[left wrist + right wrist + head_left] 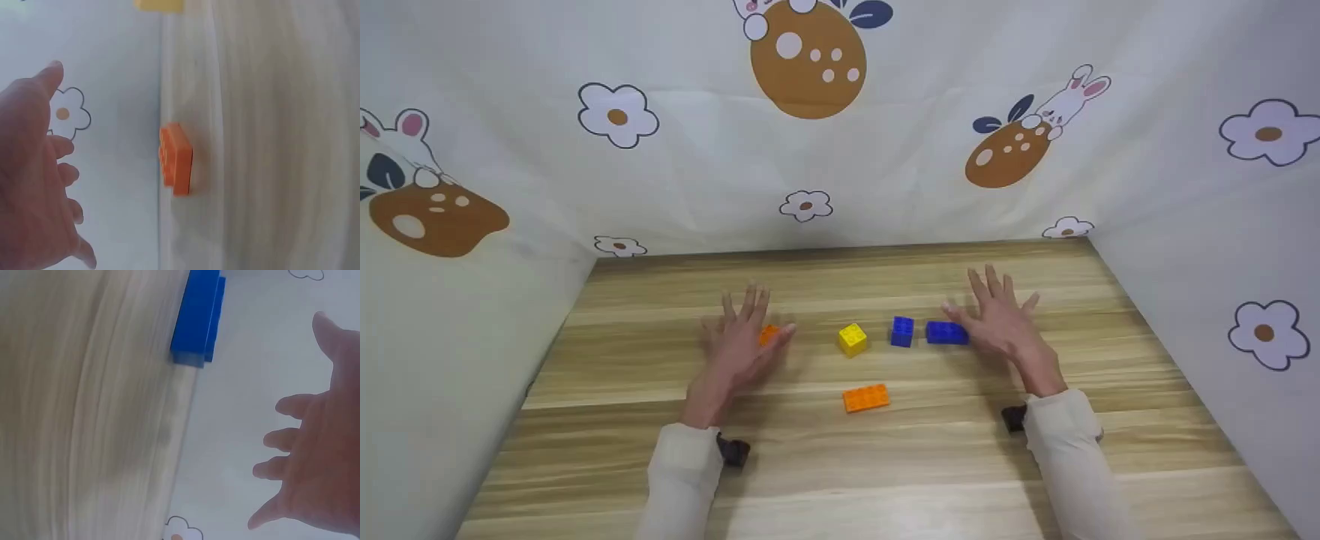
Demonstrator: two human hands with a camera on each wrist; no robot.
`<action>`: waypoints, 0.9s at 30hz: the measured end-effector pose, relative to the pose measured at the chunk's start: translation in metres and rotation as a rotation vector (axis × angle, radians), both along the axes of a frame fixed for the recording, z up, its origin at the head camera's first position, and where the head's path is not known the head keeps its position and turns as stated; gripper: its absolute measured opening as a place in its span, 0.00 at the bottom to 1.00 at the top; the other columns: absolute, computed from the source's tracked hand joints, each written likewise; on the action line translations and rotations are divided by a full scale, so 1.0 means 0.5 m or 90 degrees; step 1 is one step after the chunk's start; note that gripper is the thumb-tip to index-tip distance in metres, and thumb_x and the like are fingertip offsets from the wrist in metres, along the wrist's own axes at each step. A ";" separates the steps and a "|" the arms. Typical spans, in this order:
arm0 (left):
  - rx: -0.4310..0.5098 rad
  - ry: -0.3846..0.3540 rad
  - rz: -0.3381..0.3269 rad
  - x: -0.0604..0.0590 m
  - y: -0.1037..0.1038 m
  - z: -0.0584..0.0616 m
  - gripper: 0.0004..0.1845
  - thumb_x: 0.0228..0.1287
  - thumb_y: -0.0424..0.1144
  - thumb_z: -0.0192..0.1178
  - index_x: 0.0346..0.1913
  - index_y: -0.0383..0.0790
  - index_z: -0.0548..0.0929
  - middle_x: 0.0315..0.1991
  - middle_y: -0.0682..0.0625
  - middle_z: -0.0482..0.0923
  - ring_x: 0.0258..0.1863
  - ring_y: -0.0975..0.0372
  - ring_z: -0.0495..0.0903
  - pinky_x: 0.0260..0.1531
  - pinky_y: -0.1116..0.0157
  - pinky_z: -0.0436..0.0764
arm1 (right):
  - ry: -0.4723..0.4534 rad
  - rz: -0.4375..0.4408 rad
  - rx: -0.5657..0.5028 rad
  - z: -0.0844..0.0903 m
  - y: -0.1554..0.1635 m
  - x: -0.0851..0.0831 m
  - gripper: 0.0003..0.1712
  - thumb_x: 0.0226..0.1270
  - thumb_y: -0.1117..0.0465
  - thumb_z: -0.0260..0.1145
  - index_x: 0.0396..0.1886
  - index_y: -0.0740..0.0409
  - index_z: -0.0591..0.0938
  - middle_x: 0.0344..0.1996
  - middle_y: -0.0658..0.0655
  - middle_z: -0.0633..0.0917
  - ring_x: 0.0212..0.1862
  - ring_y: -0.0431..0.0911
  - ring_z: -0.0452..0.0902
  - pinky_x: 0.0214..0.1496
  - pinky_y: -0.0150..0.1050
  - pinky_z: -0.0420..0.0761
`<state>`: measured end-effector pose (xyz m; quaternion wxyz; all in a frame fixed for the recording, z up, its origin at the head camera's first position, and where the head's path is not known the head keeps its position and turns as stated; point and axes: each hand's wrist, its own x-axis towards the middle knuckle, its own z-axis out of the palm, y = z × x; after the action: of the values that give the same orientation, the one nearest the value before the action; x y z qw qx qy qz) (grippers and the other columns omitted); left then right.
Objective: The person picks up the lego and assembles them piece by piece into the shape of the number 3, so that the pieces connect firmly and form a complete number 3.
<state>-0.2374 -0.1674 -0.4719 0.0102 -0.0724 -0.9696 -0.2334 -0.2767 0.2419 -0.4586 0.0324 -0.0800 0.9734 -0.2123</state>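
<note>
My left hand (pixel 735 345) is spread above the table, fingers extended, holding nothing. Beneath its thumb side lies an orange brick (pixel 179 160), partly covered by the hand in the head view. On the other side my right hand (pixel 1003 326) is spread too, its palm free of any object. Its thumb overlaps a long blue brick (pixel 947 333) in the head view, while the right wrist view shows that blue brick (pixel 197 320) apart from the fingers. Between the hands stand a small yellow brick (pixel 853 340) and a small blue brick (pixel 902 331).
Nearer to me lies a long orange brick (pixel 866 398) on the wood-grain table (pixel 840 480). Pale cloth (pixel 697 172) printed with flowers and rabbits hangs behind the table and along both sides. Dark wrist cameras (pixel 733 451) sit at the sleeve cuffs.
</note>
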 end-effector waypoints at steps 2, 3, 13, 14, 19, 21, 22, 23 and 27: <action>0.034 -0.007 -0.006 0.008 0.010 0.000 0.44 0.73 0.67 0.45 0.81 0.48 0.45 0.83 0.46 0.37 0.80 0.37 0.32 0.68 0.25 0.32 | 0.001 0.005 -0.013 -0.003 -0.008 0.002 0.55 0.70 0.25 0.45 0.82 0.55 0.47 0.81 0.67 0.41 0.79 0.71 0.31 0.67 0.81 0.25; 0.055 -0.012 -0.010 0.011 0.015 -0.001 0.44 0.73 0.66 0.46 0.81 0.48 0.45 0.83 0.46 0.37 0.80 0.37 0.32 0.69 0.26 0.32 | -0.001 0.008 -0.018 -0.005 -0.012 0.003 0.55 0.70 0.25 0.46 0.82 0.55 0.47 0.81 0.66 0.41 0.79 0.71 0.31 0.67 0.81 0.26; 0.242 -0.022 -0.035 0.024 0.053 -0.008 0.41 0.73 0.62 0.51 0.80 0.45 0.54 0.82 0.44 0.44 0.81 0.40 0.40 0.74 0.33 0.38 | -0.005 0.052 -0.098 -0.011 -0.054 0.005 0.54 0.69 0.28 0.53 0.81 0.54 0.50 0.82 0.62 0.44 0.81 0.64 0.32 0.71 0.78 0.29; 0.254 -0.022 -0.031 0.025 0.054 -0.007 0.41 0.73 0.62 0.52 0.79 0.45 0.56 0.82 0.44 0.45 0.81 0.41 0.42 0.75 0.34 0.41 | -0.010 0.056 -0.104 -0.011 -0.057 0.006 0.53 0.69 0.28 0.54 0.81 0.54 0.51 0.82 0.62 0.44 0.81 0.64 0.33 0.71 0.77 0.30; 0.308 -0.043 0.001 0.031 0.060 -0.009 0.36 0.70 0.60 0.57 0.75 0.48 0.65 0.78 0.45 0.58 0.78 0.47 0.57 0.75 0.41 0.56 | -0.043 0.076 -0.134 -0.008 -0.068 0.009 0.51 0.70 0.30 0.54 0.81 0.53 0.51 0.82 0.62 0.46 0.81 0.64 0.39 0.76 0.72 0.38; 0.321 -0.065 0.007 0.033 0.064 -0.011 0.34 0.69 0.60 0.59 0.73 0.50 0.69 0.75 0.45 0.63 0.74 0.47 0.64 0.73 0.42 0.62 | -0.052 0.086 -0.157 -0.008 -0.074 0.009 0.51 0.70 0.31 0.56 0.81 0.53 0.53 0.82 0.62 0.48 0.81 0.64 0.42 0.78 0.68 0.42; 0.327 -0.078 0.009 0.034 0.066 -0.012 0.33 0.68 0.60 0.60 0.71 0.51 0.70 0.74 0.45 0.66 0.73 0.47 0.66 0.72 0.42 0.65 | -0.056 0.091 -0.170 -0.007 -0.076 0.009 0.50 0.70 0.32 0.58 0.81 0.53 0.54 0.81 0.62 0.49 0.81 0.64 0.43 0.78 0.67 0.45; 0.330 -0.091 0.010 0.035 0.069 -0.012 0.32 0.68 0.60 0.61 0.70 0.51 0.72 0.72 0.46 0.67 0.71 0.48 0.68 0.71 0.43 0.67 | -0.059 0.096 -0.183 -0.007 -0.078 0.009 0.50 0.69 0.34 0.60 0.80 0.53 0.55 0.81 0.63 0.50 0.80 0.64 0.45 0.79 0.65 0.47; 0.353 -0.131 -0.004 0.036 0.081 -0.016 0.31 0.66 0.57 0.64 0.69 0.51 0.73 0.69 0.47 0.72 0.68 0.50 0.72 0.66 0.46 0.73 | -0.077 0.097 -0.230 -0.005 -0.086 0.011 0.47 0.67 0.40 0.66 0.78 0.55 0.60 0.79 0.63 0.57 0.79 0.64 0.51 0.78 0.62 0.54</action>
<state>-0.2195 -0.1269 -0.4799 -0.0699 -0.0461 -0.8643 -0.4959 -0.2710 0.1990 -0.4611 0.0920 -0.1453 0.9068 -0.3849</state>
